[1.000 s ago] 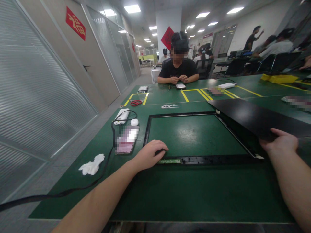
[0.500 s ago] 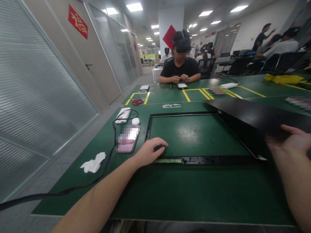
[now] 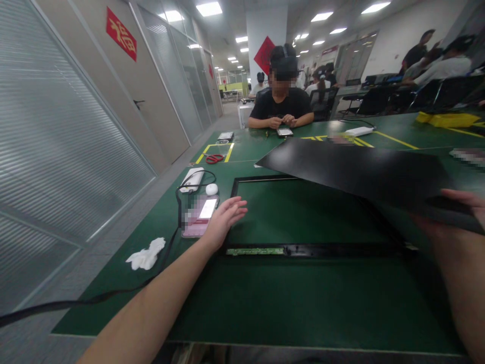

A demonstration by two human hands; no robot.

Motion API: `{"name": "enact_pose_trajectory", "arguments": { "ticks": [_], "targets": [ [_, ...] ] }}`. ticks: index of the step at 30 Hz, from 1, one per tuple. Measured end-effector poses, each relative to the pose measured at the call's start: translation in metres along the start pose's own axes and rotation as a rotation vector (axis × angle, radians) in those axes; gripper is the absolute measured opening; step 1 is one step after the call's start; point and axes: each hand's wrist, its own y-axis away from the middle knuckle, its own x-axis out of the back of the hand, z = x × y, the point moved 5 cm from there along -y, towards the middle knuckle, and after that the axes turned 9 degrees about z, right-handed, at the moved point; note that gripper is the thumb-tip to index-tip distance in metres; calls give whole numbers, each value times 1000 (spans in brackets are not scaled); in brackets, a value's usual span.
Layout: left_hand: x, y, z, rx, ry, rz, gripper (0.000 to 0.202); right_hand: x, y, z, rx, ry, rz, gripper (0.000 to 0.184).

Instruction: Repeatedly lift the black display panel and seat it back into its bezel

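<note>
On the green counter [image 3: 295,298], I see a black panel [image 3: 352,169] slanting above the one-to-three-o'clock stretch of a black frame [image 3: 333,249], twelve being the far side. The right hand [image 3: 456,240], at three, has its grip closed on the panel; the left hand [image 3: 224,217], at nine, has its grip loosely spread. A green circuit strip [image 3: 255,251] sits toward seven.

Left hand [image 3: 228,215] is extending loose-fingered at the black frame's [image 3: 329,250] left side; right hand [image 3: 464,210] is gripping beyond its right.
</note>
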Motion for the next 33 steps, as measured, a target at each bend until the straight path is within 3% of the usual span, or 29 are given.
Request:
{"name": "enact_pose_trajectory", "arguments": {
  "ticks": [4, 8, 11, 14, 18, 20, 23, 27, 33],
  "targets": [
    [3, -3, 3, 150, 162, 41, 33, 7, 16, 1, 144, -61, 219, 19],
    [7, -4, 6, 251, 205, 67, 31, -6, 30, 0, 234, -29, 101, 17],
    [7, -2, 13, 214, 196, 64, 37, -21, 36, -5, 75, 3, 49, 14],
    [2, 1, 20, 203, 190, -15, 46, -44, 48, -16, -154, -12, -207, 24],
    [6, 1, 30, 137, 153, -33, 50, -59, 68, -25, -370, 9, -396, 45],
    [12, -1, 37, 73, 123, -14, 51, -64, 76, -22, -443, 56, -476, 52],
    [16, -3, 48, -8, 125, 27, 54, -72, 80, -19, -433, 83, -547, 52],
    [16, 0, 56, -36, 134, 101, 52, -74, 72, -19, -352, 56, -495, 49],
    [21, -4, 48, -10, 107, 134, 48, -65, 57, -19, -352, 9, -355, 55]
  ]
}}
